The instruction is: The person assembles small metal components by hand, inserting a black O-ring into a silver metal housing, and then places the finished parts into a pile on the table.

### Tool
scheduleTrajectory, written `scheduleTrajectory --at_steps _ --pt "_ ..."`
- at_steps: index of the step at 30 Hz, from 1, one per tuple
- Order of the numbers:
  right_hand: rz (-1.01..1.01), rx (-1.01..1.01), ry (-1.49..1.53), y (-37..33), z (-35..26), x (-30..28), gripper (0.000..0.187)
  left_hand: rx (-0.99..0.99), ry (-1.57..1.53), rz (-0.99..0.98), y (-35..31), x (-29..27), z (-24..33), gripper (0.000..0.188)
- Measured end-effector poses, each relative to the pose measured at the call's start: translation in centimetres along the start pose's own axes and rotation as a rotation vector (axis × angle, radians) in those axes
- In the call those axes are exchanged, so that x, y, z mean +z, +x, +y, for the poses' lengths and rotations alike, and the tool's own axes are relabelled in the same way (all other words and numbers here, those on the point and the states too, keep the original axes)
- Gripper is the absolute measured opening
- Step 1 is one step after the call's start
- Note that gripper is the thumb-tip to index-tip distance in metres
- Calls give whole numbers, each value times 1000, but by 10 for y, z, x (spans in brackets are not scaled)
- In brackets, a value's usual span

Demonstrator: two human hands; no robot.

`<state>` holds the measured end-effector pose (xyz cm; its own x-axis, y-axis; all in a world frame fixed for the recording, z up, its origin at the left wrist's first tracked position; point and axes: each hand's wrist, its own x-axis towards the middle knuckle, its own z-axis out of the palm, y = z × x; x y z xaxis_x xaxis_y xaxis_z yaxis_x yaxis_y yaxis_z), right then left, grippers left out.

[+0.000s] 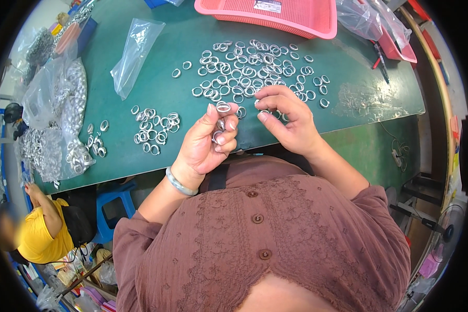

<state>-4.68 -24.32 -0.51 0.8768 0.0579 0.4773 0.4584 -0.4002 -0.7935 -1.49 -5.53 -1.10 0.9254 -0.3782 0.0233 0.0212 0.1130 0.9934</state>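
My left hand (205,136) is closed around several silver metal rings (223,107). One ring is pinched upright between thumb and forefinger, and others sit in the curled fingers. Over the near edge of a large spread of similar rings (255,65), my right hand (288,117) has its fingers bent and its thumb apart. A few rings lie just by and under its fingertips, and I see none gripped in it. To the left of my left hand lies a smaller group of rings (156,127) on the green table (187,39).
A pink plastic basket (275,23) stands at the far side. An empty-looking clear bag (136,57) lies left of it. Filled clear bags (75,99) and loose rings (98,143) are at the far left. A person in yellow (46,234) sits by a blue stool (114,210).
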Motion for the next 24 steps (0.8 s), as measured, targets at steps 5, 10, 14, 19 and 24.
scheduleTrajectory --at_steps 5,10,14,19,24 --pt "-12 -55 -114 2 7 0 17 -184 -279 -6 0 -3 5 29" --pt "-156 -106 -464 5 10 7 17 -378 -739 -95 5 -20 11 31" --pt "-172 -137 -526 8 6 16 19 -378 -794 -108 6 -29 1 26" --pt "-145 -204 -603 17 10 21 17 -451 -587 -1 6 -27 3 14" --pt "-194 -199 -621 22 10 18 14 -442 -480 -15 5 -21 5 13"
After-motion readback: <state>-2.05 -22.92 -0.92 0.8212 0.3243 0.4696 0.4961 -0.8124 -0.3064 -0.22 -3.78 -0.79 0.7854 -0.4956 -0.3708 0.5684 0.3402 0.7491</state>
